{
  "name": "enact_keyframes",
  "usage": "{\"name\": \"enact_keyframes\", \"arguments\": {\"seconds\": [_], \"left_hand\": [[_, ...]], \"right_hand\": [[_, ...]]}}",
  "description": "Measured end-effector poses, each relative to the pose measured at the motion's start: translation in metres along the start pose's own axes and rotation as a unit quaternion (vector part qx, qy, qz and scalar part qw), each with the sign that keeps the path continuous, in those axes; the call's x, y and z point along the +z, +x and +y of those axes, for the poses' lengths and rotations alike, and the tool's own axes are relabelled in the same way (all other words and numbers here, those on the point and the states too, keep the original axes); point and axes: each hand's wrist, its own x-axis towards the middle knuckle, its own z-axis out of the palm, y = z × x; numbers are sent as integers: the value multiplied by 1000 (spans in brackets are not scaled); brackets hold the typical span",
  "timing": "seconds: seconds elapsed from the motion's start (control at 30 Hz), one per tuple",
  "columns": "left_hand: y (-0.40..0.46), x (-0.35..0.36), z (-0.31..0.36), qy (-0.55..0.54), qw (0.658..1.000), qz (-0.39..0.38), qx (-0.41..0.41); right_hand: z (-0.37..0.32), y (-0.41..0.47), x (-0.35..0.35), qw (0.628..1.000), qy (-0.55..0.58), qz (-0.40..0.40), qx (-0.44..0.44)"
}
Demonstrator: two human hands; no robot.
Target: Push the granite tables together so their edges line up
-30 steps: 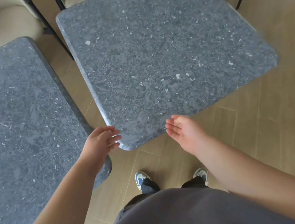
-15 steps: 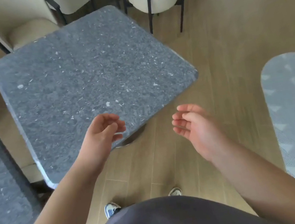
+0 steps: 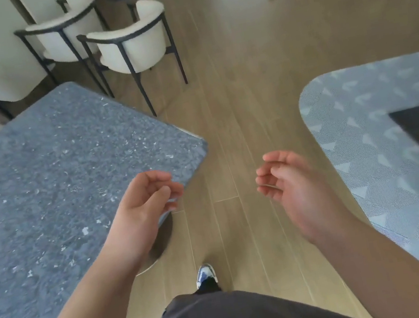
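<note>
Left hand [image 3: 144,208] loosely curled, right hand [image 3: 287,182] relaxed

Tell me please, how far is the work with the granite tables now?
Done: cannot be confirmed; only one granite table is in view, so no joined edges show. In hand: nothing; the left hand hangs loosely curled over the table's near corner and the right hand is over the wooden floor, both holding nothing. Left: checking the edges against the second table, which is out of frame.
</note>
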Motion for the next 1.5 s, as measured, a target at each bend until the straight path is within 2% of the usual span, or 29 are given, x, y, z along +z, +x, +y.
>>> {"name": "enact_keyframes", "arguments": {"seconds": [0.3,0.63,0.97,1.2,1.5], "left_hand": [[109,23,8,-2,999,-45,20],[258,24,42,23,996,-80,35],[359,41,57,-4,996,-68,49],[438,79,55,-6,998,-34,45],[537,163,73,-16,996,67,52]], "right_hand": [[-28,79,5,995,-56,33,-73],[-59,197,49,993,-55,55,-87],[-87,295,57,994,-39,52,-91],[-114,395,34,992,-42,26,-113],[-172,548,-11,991,-75,-60,-89]]}}
